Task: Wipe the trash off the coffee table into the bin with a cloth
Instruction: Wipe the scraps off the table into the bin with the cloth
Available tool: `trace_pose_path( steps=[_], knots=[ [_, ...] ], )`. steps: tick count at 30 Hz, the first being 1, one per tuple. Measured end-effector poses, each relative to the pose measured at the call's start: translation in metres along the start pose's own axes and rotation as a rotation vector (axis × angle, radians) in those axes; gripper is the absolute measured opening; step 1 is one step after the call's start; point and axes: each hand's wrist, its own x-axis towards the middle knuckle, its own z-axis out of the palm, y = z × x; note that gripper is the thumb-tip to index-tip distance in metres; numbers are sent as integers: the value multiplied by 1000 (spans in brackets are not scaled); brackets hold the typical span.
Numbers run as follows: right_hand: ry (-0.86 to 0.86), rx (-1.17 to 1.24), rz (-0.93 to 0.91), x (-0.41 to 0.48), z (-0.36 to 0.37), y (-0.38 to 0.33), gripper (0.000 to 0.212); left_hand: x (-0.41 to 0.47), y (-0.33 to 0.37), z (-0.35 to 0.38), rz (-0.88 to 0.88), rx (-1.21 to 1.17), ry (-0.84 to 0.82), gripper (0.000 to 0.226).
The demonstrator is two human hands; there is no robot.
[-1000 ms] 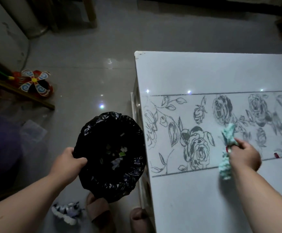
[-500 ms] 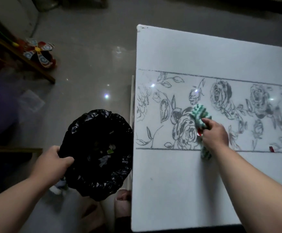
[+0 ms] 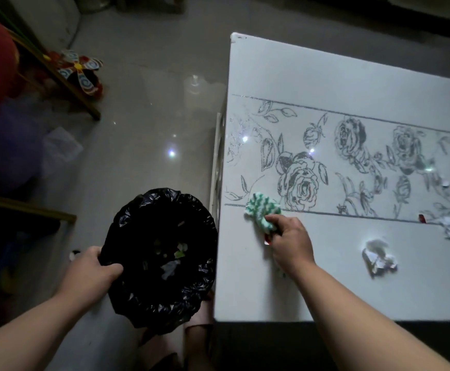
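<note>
My right hand (image 3: pixel 289 242) grips a green-and-white cloth (image 3: pixel 261 211) pressed on the white coffee table (image 3: pixel 312 81), close to its left edge. A small red scrap (image 3: pixel 267 240) peeks out under the hand. My left hand (image 3: pixel 89 274) holds the rim of a bin lined with a black bag (image 3: pixel 162 258), held just beside the table's left edge; a few scraps lie inside it. Crumpled paper (image 3: pixel 377 259) and another white wad (image 3: pixel 449 227) with a red scrap (image 3: pixel 422 218) lie on the table to the right.
The table bears a grey rose pattern (image 3: pixel 301 180) across its middle. A colourful pinwheel toy (image 3: pixel 80 72) and a wooden frame (image 3: pixel 57 76) stand on the glossy floor at left. My slippered feet (image 3: pixel 191 344) are below the bin.
My right hand has dragged the cloth leftward across the table toward its left edge. The bin stays in my left hand by that edge. The view has shifted, showing more paper at right.
</note>
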Motion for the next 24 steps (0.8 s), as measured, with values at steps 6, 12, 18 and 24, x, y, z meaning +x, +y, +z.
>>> trace_pose_path(
  steps=[6,12,18,24],
  knots=[
    [-102,16,-5,-28,14,-19,41,-24,-14,2,-58,-67,-11,17],
    [-265,103,-120,-52,53,-60,31,-41,-24,12,-118,-102,35,11],
    [-463,139,-194,-58,77,-72,15,-57,-32,22,-196,-162,64,14],
    [-526,34,-296,-47,76,-72,14,-76,-43,36,-304,-236,128,21]
  ],
)
